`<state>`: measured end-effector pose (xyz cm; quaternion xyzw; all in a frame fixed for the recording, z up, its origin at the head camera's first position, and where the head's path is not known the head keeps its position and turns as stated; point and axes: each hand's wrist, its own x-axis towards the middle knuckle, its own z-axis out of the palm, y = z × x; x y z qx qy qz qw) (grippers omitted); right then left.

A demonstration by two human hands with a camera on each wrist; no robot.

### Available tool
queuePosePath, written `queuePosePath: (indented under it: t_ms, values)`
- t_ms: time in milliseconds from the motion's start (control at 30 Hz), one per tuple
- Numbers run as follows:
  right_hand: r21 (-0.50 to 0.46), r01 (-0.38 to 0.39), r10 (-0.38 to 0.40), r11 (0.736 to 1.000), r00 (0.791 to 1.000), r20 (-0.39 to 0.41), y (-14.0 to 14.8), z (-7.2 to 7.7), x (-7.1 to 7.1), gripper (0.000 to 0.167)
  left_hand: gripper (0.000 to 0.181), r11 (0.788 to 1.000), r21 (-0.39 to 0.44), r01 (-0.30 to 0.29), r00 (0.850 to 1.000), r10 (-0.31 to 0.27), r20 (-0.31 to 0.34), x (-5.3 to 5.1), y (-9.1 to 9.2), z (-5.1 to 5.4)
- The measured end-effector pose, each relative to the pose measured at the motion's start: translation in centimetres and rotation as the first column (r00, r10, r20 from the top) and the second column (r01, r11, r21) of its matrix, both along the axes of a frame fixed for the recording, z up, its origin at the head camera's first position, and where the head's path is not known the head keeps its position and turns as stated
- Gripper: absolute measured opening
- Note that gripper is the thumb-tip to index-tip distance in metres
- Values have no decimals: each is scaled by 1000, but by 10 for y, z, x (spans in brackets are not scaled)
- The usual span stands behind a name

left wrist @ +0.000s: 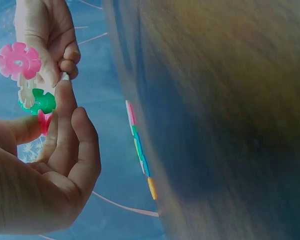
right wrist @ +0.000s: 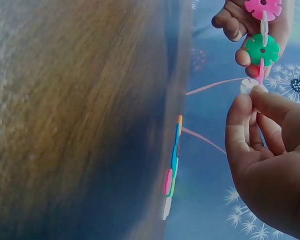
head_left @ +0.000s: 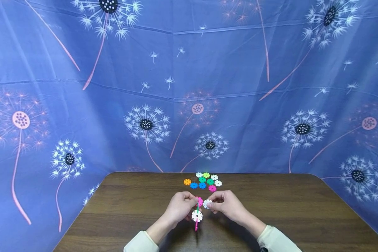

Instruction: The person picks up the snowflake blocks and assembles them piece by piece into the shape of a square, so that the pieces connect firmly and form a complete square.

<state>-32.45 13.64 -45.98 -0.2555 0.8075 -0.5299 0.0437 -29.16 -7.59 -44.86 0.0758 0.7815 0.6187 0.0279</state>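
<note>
A short chain of notched discs hangs from my left hand (head_left: 181,206), which pinches its top pink disc (head_left: 200,201). Below that come a green disc (right wrist: 262,50), a white disc (head_left: 197,216) and a pink disc (left wrist: 18,61) at the far end. My right hand (head_left: 230,206) pinches a loose-looking white disc (head_left: 207,204) between thumb and index finger, at the right edge of the top pink disc. In the right wrist view the white disc (right wrist: 248,85) meets that pink disc's edge; whether they are joined I cannot tell.
Several flat discs in white, yellow-green, green, blue, orange and pink lie grouped on the brown table (head_left: 129,199) beyond my hands, among them an orange disc (head_left: 187,182) and a pink disc (head_left: 212,188). Behind the table hangs a blue dandelion-print cloth (head_left: 245,115).
</note>
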Motion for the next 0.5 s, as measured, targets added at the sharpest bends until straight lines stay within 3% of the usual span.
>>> queuePosePath:
  t_ms: [367,500]
  values:
    - [16,24,-22,1000,996,-86,-3,7,5,12,22,1000,-10,14,1000,-13,15,1,4,2]
    - [7,4,-3,1000,992,-123,-4,8,8,8,25,999,-34,-2,1000,2,-13,3,5,4]
